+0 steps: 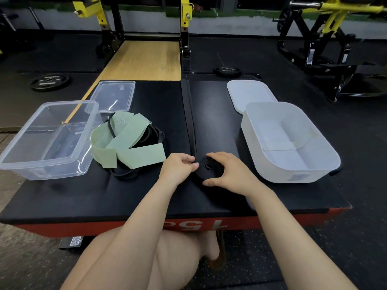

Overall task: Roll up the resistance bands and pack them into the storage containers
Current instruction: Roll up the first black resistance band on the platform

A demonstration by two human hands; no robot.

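1. Left hand (178, 167): fingers curled together, thumb and fingertips pinching the left rim of a flat black rubber band coil (207, 167); forearm reaches in from the lower frame, wrist straight.
2. Right hand (229, 169): partly spread, arched over the coil's right side, thumb at its near rim, fingers on its far rim; palm hides part of the coil.
3. Coil: lies on the black padded tabletop (146, 191), near centre; its unrolled tail (188, 114) runs straight away across the surface.
4. Loose pale green flat band (125, 143): heaped left of the hands over tangled black bands (127, 174), hard to count.
5. Clear plastic rectangular container (50, 139): left, open.
6. White plastic rounded bin (289, 141): right, open.
7. Clear lid (114, 95) and white lid (249, 94): farther back, flat.
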